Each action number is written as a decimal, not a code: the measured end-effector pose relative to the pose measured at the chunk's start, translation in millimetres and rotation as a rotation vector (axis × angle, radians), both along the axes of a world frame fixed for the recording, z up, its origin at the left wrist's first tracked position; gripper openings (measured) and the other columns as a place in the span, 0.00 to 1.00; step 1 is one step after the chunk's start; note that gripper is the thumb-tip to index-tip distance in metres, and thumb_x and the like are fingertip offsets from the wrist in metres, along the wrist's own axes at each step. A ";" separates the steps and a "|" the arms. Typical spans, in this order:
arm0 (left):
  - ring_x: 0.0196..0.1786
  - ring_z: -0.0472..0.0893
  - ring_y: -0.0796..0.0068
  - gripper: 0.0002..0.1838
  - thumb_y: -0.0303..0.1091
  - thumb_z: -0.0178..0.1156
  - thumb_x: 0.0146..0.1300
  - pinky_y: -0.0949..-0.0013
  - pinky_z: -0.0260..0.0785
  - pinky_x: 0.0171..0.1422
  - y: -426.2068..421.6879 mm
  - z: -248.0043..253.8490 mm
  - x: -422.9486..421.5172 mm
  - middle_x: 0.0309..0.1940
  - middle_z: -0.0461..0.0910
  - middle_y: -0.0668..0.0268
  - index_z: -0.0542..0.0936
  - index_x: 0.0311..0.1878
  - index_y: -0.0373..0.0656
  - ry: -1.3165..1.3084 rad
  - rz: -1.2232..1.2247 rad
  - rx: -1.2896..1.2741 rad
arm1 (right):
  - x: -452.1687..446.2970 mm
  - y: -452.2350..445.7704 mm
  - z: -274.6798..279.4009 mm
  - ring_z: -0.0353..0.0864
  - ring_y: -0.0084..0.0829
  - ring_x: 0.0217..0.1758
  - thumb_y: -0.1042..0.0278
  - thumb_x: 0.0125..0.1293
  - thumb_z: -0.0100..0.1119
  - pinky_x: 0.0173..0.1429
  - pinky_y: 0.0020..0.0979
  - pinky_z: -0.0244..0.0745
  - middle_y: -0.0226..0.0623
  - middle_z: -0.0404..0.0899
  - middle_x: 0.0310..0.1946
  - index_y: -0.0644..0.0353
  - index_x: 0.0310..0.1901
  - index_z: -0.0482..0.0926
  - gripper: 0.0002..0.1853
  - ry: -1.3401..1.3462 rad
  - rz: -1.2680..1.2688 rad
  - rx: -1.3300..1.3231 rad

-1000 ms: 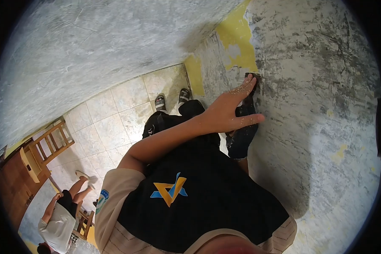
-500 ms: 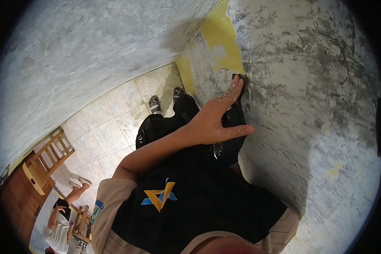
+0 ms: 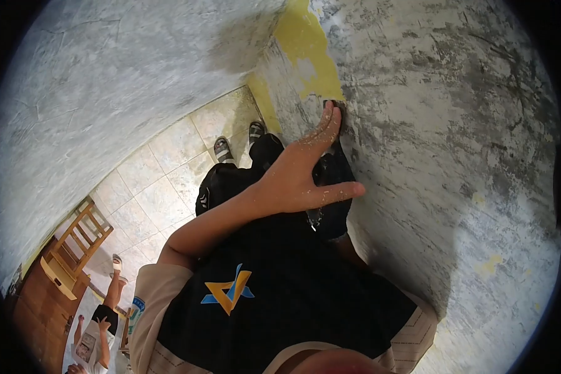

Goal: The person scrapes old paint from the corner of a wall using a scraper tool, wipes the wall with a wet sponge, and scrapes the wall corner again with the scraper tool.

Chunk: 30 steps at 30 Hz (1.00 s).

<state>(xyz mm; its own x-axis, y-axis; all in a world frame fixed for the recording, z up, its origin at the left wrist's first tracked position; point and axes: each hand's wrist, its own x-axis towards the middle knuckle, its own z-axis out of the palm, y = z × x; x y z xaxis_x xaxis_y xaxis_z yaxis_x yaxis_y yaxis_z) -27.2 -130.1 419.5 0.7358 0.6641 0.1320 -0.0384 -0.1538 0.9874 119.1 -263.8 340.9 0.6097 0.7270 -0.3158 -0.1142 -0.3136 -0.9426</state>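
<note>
My left hand (image 3: 293, 174) reaches across the front of my body, back of the hand up. Its fingers are stretched out and its thumb is spread towards the wall. White dust covers the skin. Two fingertips rest on a small dark item (image 3: 338, 105) against the patchy grey wall (image 3: 417, 124), beside the yellow paint (image 3: 302, 40). Beneath the hand is a dark, frayed covering (image 3: 333, 177) with white specks, and bare skin of what looks like my right forearm (image 3: 350, 250) shows below it. My right hand's fingers cannot be made out.
Another grey-white wall (image 3: 131, 81) meets this one at a corner. My sandalled feet (image 3: 223, 149) stand on the tiled floor (image 3: 162, 196). At the lower left are a wooden chair (image 3: 84, 234), a brown wooden surface (image 3: 37, 311) and a seated person (image 3: 103, 330).
The view has shifted, so my left hand and the dark item appear further left. The fingertips stay on the item. The person at the lower left has changed arm and leg position.
</note>
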 end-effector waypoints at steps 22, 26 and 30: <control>0.80 0.55 0.39 0.62 0.65 0.68 0.61 0.58 0.49 0.82 -4.3 -1.2 -0.2 0.75 0.50 0.25 0.51 0.75 0.19 -0.023 0.102 -0.016 | 14.6 -4.1 1.6 0.66 0.14 0.21 0.65 0.77 0.55 0.23 0.22 0.58 0.22 0.71 0.23 0.59 0.41 0.77 0.08 -0.058 0.171 -0.071; 0.80 0.55 0.39 0.62 0.67 0.67 0.60 0.58 0.49 0.82 -6.5 -2.9 3.3 0.74 0.51 0.25 0.53 0.74 0.18 -0.051 0.101 -0.125 | 9.4 -2.9 -1.5 0.67 0.14 0.22 0.65 0.77 0.55 0.24 0.22 0.58 0.22 0.71 0.23 0.59 0.41 0.77 0.08 -0.043 0.215 -0.080; 0.81 0.53 0.41 0.63 0.68 0.66 0.59 0.58 0.49 0.83 0.5 -1.2 1.8 0.75 0.51 0.26 0.53 0.74 0.17 -0.049 0.127 -0.096 | 5.8 -3.0 -5.6 0.67 0.14 0.22 0.65 0.77 0.55 0.24 0.22 0.58 0.22 0.71 0.23 0.59 0.41 0.77 0.08 -0.033 0.245 -0.085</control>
